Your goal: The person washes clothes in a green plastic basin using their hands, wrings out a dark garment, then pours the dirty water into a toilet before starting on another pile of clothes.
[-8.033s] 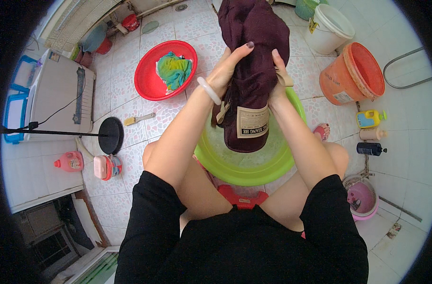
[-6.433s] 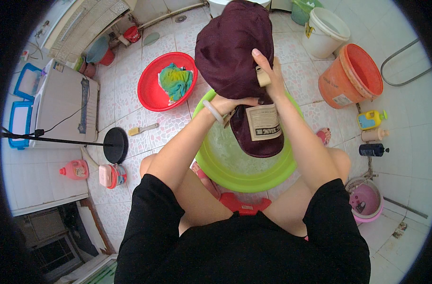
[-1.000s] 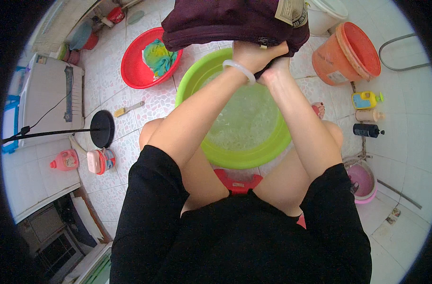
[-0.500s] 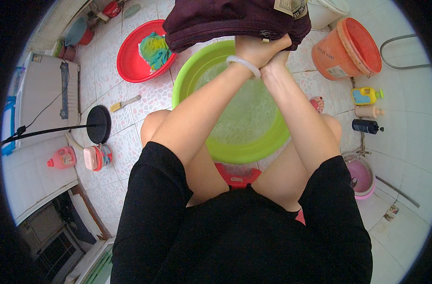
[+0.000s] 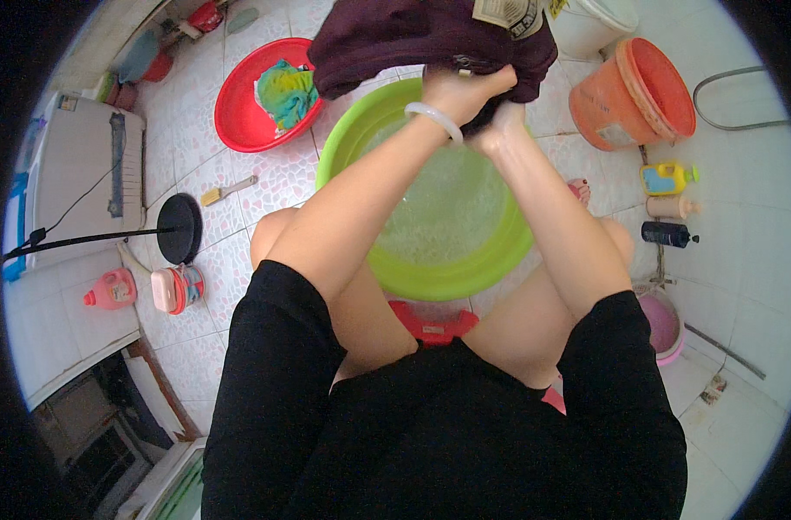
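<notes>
Both arms reach forward and hold a dark maroon zippered bag point(image 5: 430, 39) up over the far part of a lime-green basin point(image 5: 460, 282). A pale patch is sewn on the bag's top. With a white bangle at the wrist, my left hand point(image 5: 460, 95) is closed on the bag's near edge, its thumb pointing right. My right hand point(image 5: 504, 120) is just below and right of it, wrist turned up, gripping the underside; its fingers are mostly hidden by the fabric. Cloudy, foamy water point(image 5: 439, 217) fills the basin between my knees.
A red basin point(image 5: 231, 108) with a yellow-green cloth point(image 5: 287, 95) stands far left. A brush point(image 5: 229, 190) lies on the tiles near a black round stand base point(image 5: 179, 227). On the right are an orange bucket point(image 5: 603, 104), several bottles point(image 5: 664, 178) and a pink-purple tub point(image 5: 662, 321).
The bag and both hands have shifted slightly left. The bag's near edge has bunched and tilted, and dark fabric now shows between my hands.
</notes>
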Available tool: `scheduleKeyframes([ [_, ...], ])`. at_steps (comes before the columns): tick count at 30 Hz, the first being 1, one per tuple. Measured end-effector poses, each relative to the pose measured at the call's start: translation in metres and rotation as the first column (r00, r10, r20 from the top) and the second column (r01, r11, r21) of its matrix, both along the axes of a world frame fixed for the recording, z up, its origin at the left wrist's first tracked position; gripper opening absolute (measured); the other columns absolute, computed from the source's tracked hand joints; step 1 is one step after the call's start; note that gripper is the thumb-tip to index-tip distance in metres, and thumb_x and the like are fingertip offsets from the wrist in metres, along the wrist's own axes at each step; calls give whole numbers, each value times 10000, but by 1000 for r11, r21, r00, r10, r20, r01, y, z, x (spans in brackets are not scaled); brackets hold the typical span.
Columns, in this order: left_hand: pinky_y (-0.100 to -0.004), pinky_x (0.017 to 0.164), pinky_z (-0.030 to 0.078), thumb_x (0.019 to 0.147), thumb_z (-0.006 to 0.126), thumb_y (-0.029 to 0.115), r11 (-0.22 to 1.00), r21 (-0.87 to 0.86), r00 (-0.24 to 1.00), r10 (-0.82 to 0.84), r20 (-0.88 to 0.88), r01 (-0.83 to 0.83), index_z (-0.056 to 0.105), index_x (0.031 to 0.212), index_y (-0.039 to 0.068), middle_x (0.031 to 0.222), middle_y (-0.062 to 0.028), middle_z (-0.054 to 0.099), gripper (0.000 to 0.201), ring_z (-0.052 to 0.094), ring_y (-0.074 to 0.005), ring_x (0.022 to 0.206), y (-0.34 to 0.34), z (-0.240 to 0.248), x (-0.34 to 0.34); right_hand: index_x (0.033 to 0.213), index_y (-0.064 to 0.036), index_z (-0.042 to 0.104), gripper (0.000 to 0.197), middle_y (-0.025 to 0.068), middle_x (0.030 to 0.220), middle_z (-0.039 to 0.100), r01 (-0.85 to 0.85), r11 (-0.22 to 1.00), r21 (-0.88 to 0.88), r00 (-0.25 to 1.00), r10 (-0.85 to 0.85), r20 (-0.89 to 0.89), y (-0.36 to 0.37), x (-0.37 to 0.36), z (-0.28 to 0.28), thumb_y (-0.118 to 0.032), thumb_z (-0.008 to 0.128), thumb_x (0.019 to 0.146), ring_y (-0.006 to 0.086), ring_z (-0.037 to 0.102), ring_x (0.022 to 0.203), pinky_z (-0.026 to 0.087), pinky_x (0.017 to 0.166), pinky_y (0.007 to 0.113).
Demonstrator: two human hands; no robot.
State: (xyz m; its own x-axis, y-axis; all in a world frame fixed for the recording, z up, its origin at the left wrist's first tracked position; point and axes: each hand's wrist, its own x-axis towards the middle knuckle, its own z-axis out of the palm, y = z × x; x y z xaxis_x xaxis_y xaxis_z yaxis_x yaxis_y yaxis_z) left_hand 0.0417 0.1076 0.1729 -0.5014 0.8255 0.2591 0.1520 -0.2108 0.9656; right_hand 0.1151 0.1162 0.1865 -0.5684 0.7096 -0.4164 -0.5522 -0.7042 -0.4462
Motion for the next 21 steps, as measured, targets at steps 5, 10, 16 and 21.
scheduleKeyframes([
  [5,-263,700,469,647,707,159,980,-25,978,-195,71,197,599,872,-5,835,-48,619,298,571,-123,744,-17,13,-7,1265,-128,357,698,70,1290,383,-271,963,11,958,268,103,-10,22,10,-613,342,764,253,353,1180,218,972,509],
  [10,-262,737,457,657,699,169,962,-9,931,-261,256,272,585,902,-29,875,-57,605,335,557,-137,796,-22,23,-11,1317,-142,271,699,75,1353,296,-255,966,28,947,244,209,-10,32,6,-604,292,794,271,271,1241,146,982,578],
  [16,-278,792,442,643,721,164,949,11,941,-314,128,315,537,1002,-37,970,-78,578,450,534,-154,877,-9,32,-42,1223,-126,371,472,98,1253,389,-193,976,101,927,148,343,2,44,-5,-430,262,878,265,331,1184,306,903,596],
  [21,-283,808,434,645,722,171,911,-203,933,-352,71,359,536,1037,-50,993,-84,587,487,538,-160,883,16,28,-103,1121,-74,438,409,139,1118,479,-360,922,140,850,263,457,5,52,-23,-377,393,849,243,406,1093,374,883,462],
])
